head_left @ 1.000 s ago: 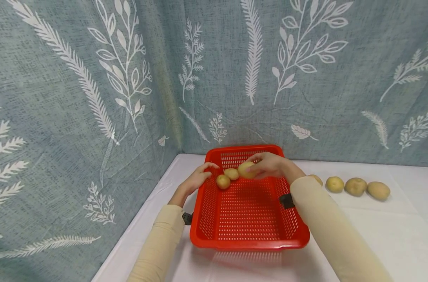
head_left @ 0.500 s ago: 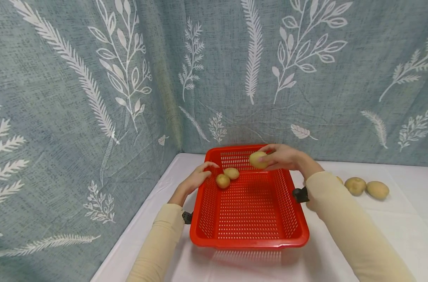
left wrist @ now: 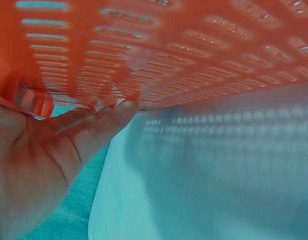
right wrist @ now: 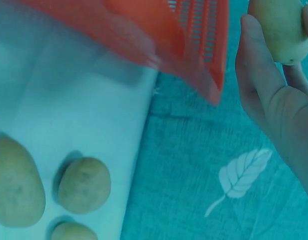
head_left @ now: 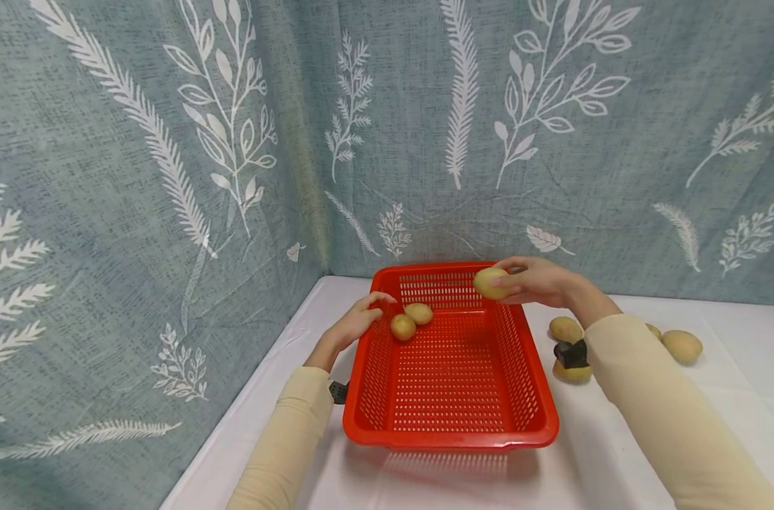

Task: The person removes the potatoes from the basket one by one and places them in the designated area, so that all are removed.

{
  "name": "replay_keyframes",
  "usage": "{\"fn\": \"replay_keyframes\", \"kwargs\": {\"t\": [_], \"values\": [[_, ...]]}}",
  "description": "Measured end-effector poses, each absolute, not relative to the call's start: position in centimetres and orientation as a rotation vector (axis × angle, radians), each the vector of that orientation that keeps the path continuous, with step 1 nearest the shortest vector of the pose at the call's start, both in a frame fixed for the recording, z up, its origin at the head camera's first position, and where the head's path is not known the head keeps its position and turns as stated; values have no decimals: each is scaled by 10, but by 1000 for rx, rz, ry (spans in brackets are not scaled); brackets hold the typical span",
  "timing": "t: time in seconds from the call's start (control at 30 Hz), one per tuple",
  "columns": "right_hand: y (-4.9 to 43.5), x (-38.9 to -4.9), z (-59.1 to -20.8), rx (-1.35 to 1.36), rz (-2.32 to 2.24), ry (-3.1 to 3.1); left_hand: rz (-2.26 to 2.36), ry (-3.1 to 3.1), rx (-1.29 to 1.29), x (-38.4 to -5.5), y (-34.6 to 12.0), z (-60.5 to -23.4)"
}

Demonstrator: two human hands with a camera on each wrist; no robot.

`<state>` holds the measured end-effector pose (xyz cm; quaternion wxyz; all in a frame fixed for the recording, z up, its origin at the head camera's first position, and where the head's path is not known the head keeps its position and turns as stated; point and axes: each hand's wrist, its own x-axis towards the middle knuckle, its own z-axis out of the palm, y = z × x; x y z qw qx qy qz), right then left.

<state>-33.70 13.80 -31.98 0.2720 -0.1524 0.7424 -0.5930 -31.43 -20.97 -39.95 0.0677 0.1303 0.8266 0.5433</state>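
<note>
My right hand pinches a potato between thumb and fingers, above the back right corner of a red slotted plastic basket. In the right wrist view this yellow-brown potato sits between the fingertips, off to the right of the basket's edge. Along the basket's left rim, my left hand holds on with thumb and index finger over the edge. Other fingers lie against the slotted outer wall in the left wrist view. Inside, a round potato and a longer potato lie at the back left.
Several potatoes rest on the white-covered table right of the basket, including one large potato, another potato and a potato partly behind the black wrist device. A teal leaf-patterned curtain closes off the back and left.
My right hand has moved right and slightly up with the potato, from over the basket's back middle to its back right corner. My left hand stays at the rim.
</note>
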Motion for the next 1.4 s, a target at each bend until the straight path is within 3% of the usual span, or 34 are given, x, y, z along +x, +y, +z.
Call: {"fn": "replay_keyframes", "kwargs": {"t": [1.4], "values": [[259, -314, -389, -193, -1762, 1940, 1586, 2525, 360, -315, -209, -397]]}}
